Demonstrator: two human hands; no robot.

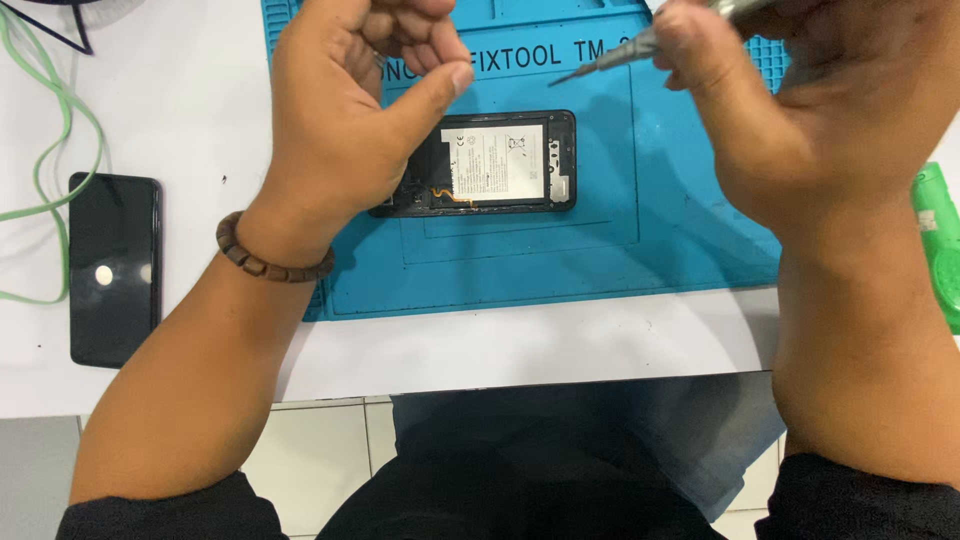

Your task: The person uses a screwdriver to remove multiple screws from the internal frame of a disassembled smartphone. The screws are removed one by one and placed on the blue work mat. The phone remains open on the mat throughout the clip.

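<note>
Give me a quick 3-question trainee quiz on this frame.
1. True or false: the opened phone lies on the blue mat.
2. Which of the hands holds the grey screwdriver: A) left hand B) right hand?
3. What is worn on the left wrist?

Key:
1. True.
2. B.
3. A brown bead bracelet.
</note>
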